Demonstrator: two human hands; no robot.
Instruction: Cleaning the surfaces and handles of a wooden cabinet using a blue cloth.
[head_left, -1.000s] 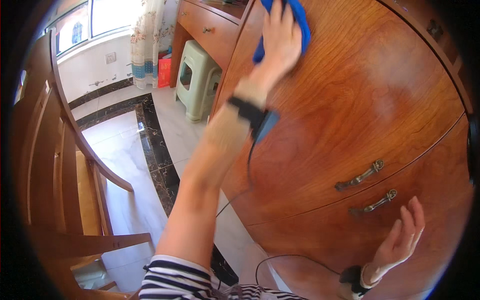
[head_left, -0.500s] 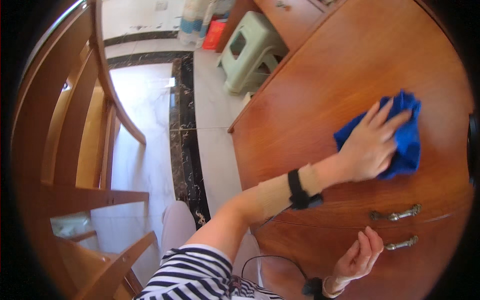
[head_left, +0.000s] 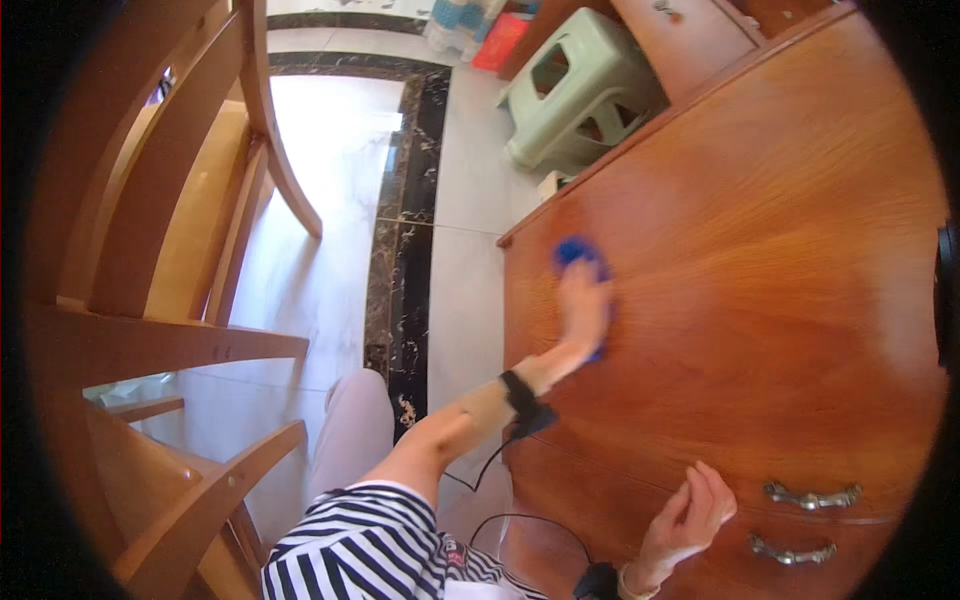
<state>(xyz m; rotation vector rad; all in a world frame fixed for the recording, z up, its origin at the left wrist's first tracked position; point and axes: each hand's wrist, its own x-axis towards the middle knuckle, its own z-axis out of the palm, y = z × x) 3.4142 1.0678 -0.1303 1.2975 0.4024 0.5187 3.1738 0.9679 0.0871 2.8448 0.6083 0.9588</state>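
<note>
A crumpled blue cloth (head_left: pixel 575 250) lies under my left hand (head_left: pixel 585 305), which presses it against the reddish-brown wooden panel (head_left: pixel 740 300) near its left edge. Motion smears that hand, and much of the cloth is hidden beneath it. My right hand (head_left: pixel 690 515) hangs lower down in front of the wood, fingers loosely bent and thumb apart, holding nothing. Closest to it are two ornate metal handles, an upper handle (head_left: pixel 812 496) and a lower handle (head_left: pixel 792 551). Black straps with a thin cable sit on both wrists.
On the left stands a wooden chair (head_left: pixel 180 345) with slatted back. A pale green plastic stool (head_left: pixel 580 90) is beyond the panel's upper left edge, near a red object (head_left: pixel 500 42). White floor tiles (head_left: pixel 465 290) with a black marble strip (head_left: pixel 405 240) run between chair and furniture.
My left hand has swept the blue cloth leftward across the wood, from the right side to near the left edge. The view has shifted a little; my right hand stays low beside the handles.
</note>
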